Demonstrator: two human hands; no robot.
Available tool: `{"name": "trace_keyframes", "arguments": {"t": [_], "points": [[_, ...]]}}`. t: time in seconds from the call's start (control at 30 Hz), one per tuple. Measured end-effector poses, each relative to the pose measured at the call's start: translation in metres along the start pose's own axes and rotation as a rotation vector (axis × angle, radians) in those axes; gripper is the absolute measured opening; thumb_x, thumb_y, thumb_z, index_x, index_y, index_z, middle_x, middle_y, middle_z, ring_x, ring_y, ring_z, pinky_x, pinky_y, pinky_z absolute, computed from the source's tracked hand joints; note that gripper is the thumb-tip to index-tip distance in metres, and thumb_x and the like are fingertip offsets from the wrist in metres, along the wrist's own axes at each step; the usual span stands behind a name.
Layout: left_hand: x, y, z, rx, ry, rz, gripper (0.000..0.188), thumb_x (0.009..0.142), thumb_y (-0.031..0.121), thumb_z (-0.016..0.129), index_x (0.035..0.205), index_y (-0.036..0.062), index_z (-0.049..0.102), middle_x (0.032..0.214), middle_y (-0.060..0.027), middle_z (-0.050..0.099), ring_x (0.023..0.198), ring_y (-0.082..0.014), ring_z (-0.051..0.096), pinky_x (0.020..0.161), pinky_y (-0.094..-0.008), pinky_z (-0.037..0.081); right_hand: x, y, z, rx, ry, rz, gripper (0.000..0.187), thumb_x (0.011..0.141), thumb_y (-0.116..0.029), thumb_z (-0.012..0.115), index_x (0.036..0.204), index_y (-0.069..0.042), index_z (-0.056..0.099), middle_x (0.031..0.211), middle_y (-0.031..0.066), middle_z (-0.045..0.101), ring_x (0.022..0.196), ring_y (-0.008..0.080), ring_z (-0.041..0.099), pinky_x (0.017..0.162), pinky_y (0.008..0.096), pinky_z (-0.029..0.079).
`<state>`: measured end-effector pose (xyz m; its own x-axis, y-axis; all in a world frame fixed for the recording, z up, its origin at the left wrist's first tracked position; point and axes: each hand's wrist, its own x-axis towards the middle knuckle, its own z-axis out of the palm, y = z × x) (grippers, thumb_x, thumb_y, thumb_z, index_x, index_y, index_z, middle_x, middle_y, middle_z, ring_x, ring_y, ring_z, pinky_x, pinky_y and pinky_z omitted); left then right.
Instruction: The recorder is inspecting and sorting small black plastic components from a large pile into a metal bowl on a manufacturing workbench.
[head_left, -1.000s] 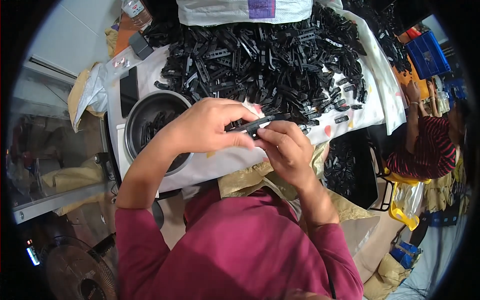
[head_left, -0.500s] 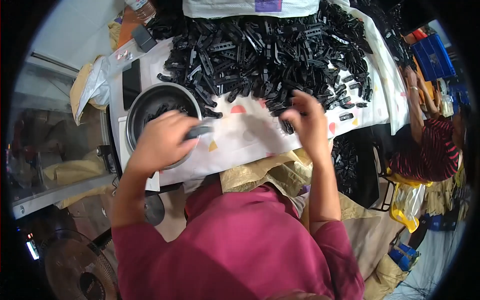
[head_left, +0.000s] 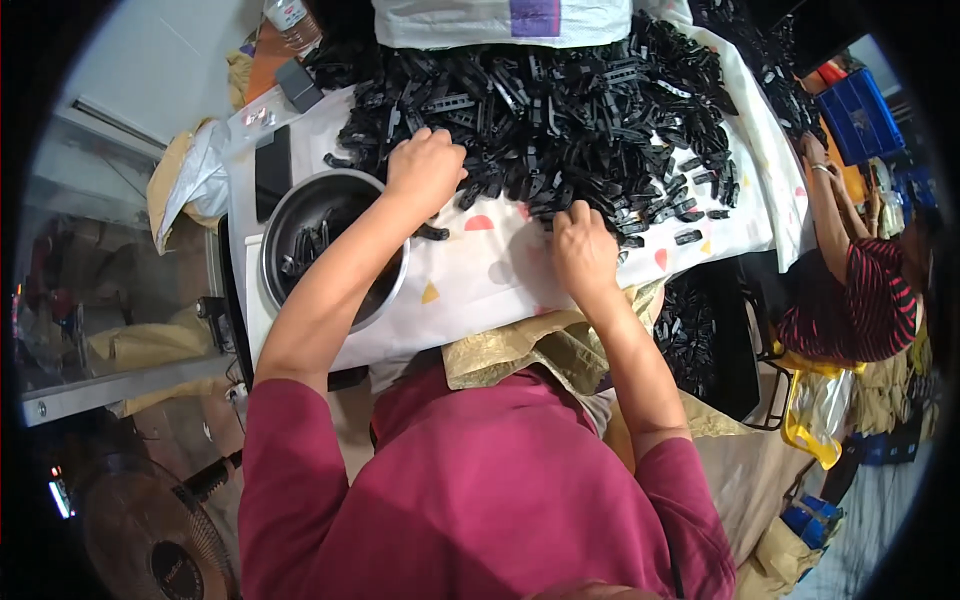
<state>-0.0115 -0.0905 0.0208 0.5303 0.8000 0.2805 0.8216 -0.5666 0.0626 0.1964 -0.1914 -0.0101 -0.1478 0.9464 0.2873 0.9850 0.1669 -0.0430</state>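
Observation:
A large heap of black plastic parts point(head_left: 560, 120), long and narrow, covers the far part of the table. My left hand point(head_left: 427, 172) is over the heap's near left edge, its fingers curled down among the parts. What it grips, if anything, is hidden under the hand. Nearer the middle, my right hand point(head_left: 585, 245) rests at the front edge of the heap with fingers bent and closed. Its fingertips are partly hidden too. Under my left forearm stands a round grey metal bowl point(head_left: 272, 240) with several black parts point(head_left: 310, 243) inside.
A patterned white cloth point(head_left: 480, 270) covers the table. At the back lies a white sack point(head_left: 450, 28); a dark phone-like slab point(head_left: 272, 170) is beside the bowl. A black bin of parts point(head_left: 690, 340) stands below the right edge. At far right another person point(head_left: 850, 290) works.
My left hand has moved from over the bowl, where it held a dark piece, up and right to the heap. My right hand has come down left and its fingers have closed.

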Motion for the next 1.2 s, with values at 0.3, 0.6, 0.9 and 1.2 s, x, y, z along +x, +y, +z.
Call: {"name": "trace_keyframes", "arguments": {"t": [0.3, 0.6, 0.9, 1.2], "points": [[0.001, 0.017, -0.018, -0.677, 0.074, -0.4, 0.038, 0.069, 0.007, 0.071, 0.1, 0.0016, 0.051, 0.078, -0.0069, 0.057, 0.066, -0.018, 0.057, 0.062, -0.0298, 0.047, -0.004, 0.012, 0.007, 0.099, 0.003, -0.054, 0.016, 0.069, -0.013, 0.064, 0.077, -0.006, 0.052, 0.078, 0.0094, 0.057, 0.072, 0.0253, 0.056, 0.06, 0.0339, 0.048], [-0.018, 0.058, -0.033, -1.742, 0.02, -0.772, 0.037, 0.083, 0.014, 0.062, 0.117, 0.006, 0.048, 0.089, -0.004, 0.053, 0.077, -0.0128, 0.057, 0.06, -0.0267, 0.053, 0.008, -0.012, -0.046, 1.873, -0.022, 0.502, 0.011, 0.085, -0.004, 0.055, 0.095, 0.001, 0.054, 0.079, 0.0095, 0.061, 0.062, 0.015, 0.061, 0.049, 0.024, 0.051], [-0.039, 0.103, -0.052, -1.933, 0.27, -0.191, 0.04, 0.095, 0.031, 0.04, 0.118, -0.0011, 0.046, 0.114, -0.0206, 0.055, 0.102, -0.0235, 0.057, 0.085, -0.0331, 0.047, -0.003, -0.047, -0.069, 2.011, 0.321, 0.38, 0.015, 0.087, -0.009, 0.057, 0.096, 0.0, 0.049, 0.084, 0.0163, 0.062, 0.064, 0.0216, 0.064, 0.056, 0.0294, 0.054], [-0.047, 0.097, -0.051, -1.691, 0.437, 0.088, 0.036, 0.083, 0.009, 0.063, 0.113, -0.0034, 0.049, 0.115, -0.0201, 0.055, 0.11, -0.0268, 0.053, 0.094, -0.0361, 0.042, -0.01, -0.047, -0.068, 1.653, 0.478, 0.152, 0.035, 0.077, -0.01, 0.069, 0.104, -0.002, 0.047, 0.109, 0.0111, 0.05, 0.094, 0.0178, 0.054, 0.074, 0.027, 0.049]]}}
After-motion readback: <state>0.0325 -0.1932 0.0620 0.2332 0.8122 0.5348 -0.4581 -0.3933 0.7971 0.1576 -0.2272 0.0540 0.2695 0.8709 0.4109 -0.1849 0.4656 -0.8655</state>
